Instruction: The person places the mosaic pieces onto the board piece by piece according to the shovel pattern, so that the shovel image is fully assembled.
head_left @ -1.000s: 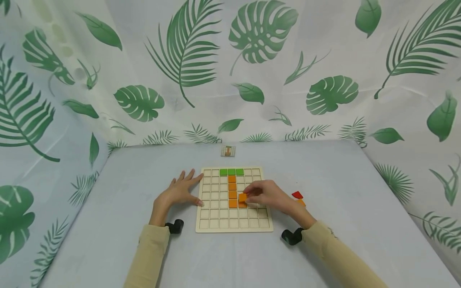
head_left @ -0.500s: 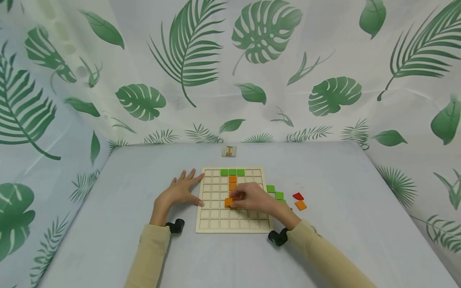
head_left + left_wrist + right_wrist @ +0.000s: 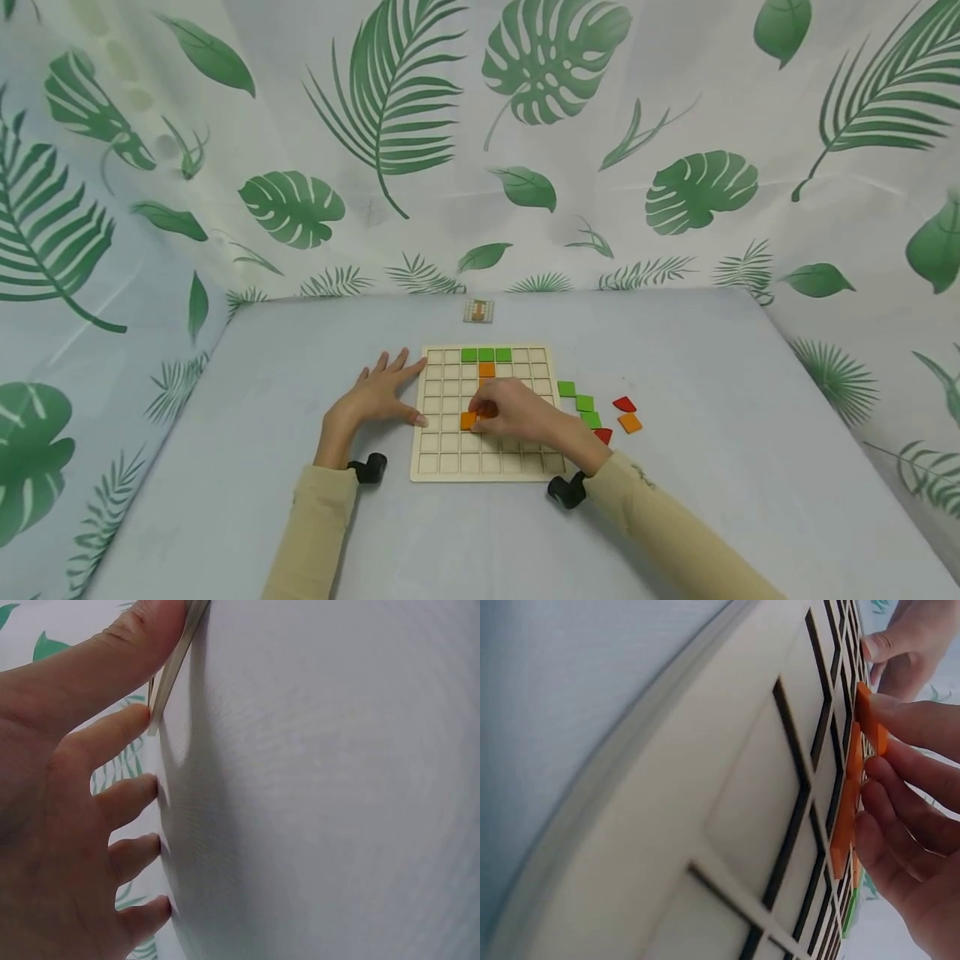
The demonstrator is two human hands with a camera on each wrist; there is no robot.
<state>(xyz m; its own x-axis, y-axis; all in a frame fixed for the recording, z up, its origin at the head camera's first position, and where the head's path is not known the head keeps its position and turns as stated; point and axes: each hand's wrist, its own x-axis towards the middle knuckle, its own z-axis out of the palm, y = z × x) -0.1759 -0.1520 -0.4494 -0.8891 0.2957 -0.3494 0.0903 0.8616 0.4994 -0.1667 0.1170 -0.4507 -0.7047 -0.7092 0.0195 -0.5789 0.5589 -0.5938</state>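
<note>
A cream grid board lies on the table, with a row of green square tiles near its far edge and orange tiles running down from them. My right hand pinches an orange square tile between thumb and fingers, left of the orange column. In the right wrist view that tile stands tilted at the grid, beside orange tiles lying in cells. My left hand is spread at the board's left edge. Its thumb and index finger touch that edge in the left wrist view.
Right of the board lie loose green tiles, an orange tile and red curved pieces, one partly behind the right wrist. A small pattern card lies beyond the board. Leaf-printed curtains enclose the table.
The right hand has moved left across the board with an orange tile, from the right of the orange column to its left. The left hand stays at the board's edge.
</note>
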